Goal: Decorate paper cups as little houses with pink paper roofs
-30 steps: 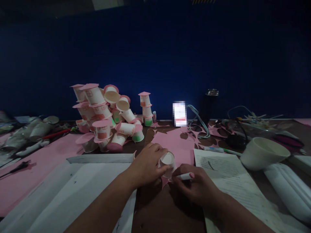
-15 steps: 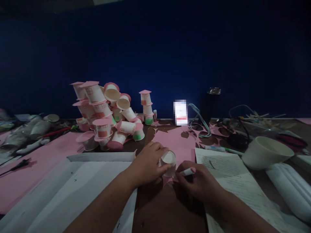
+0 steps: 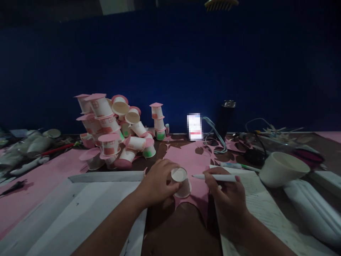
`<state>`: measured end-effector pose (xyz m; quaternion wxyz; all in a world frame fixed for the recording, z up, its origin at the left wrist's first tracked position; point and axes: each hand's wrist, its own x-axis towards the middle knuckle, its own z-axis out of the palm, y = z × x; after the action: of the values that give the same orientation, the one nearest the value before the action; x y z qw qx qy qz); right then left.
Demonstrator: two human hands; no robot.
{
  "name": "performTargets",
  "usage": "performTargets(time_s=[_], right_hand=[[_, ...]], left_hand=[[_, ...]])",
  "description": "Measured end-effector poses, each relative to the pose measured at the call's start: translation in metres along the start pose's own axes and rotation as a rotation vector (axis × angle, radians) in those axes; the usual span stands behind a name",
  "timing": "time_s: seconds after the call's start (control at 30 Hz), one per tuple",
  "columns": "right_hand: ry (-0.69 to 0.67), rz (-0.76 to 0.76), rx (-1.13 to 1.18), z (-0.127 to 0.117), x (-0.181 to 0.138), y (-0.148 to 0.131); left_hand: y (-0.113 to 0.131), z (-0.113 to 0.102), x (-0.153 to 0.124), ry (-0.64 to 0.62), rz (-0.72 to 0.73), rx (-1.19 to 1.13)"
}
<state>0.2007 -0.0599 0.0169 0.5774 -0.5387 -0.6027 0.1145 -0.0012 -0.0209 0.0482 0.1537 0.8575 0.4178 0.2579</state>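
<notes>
Closed around an upturned paper cup (image 3: 184, 187), the person's left hand (image 3: 158, 183) steadies it with fingers behind and thumb in front, while the right hand (image 3: 227, 192) pinches a white marker (image 3: 222, 177). The cup stands near the middle of the table, its wide rim apparently down on a pink sheet (image 3: 198, 190). The marker's tip points toward the cup but sits apart from it, seemingly above the sheet.

By the look of it, the step in hand is drawing around the rim, paused between strokes (whether any line has been laid down is too dim to tell). Another stroke would call for the tip to meet the paper close against the rim, with the left hand firm enough that the cup does not slide.

Among the containers, a pile of decorated cups (image 3: 109, 145) leans at the left; several mouths face outward, with nothing visible inside. A small tower (image 3: 156, 112) of similar cups stands beside it. At the right, a large cream cup (image 3: 275, 172) tilts, its contents unclear. Behind, a dark bottle (image 3: 224, 121) is capped, so its inside cannot be judged.
</notes>
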Motion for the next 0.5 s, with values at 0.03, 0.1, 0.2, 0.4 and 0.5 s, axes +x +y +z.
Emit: performTargets(time_s=[0.03,0.1,0.2,0.4,0.5], right_hand=[[0.008,0.007,0.009,0.001,0.000,0.001],[0.023,0.044,0.032,0.002,0.000,0.004],[0.043,0.096,0.068,0.002,0.002,0.007],[0.087,0.078,0.047,0.005,0.006,0.002],[0.055,0.005,0.028,0.008,0.007,0.009]], left_hand=[[0.000,-0.002,0.000,0.026,-0.039,-0.059],[-0.002,-0.008,-0.001,0.091,-0.140,-0.186],[-0.015,-0.021,0.001,0.311,-0.277,-0.302],[-0.045,-0.035,0.019,0.708,-0.383,-0.075],[-0.049,-0.031,0.034,0.732,-0.350,0.114]])
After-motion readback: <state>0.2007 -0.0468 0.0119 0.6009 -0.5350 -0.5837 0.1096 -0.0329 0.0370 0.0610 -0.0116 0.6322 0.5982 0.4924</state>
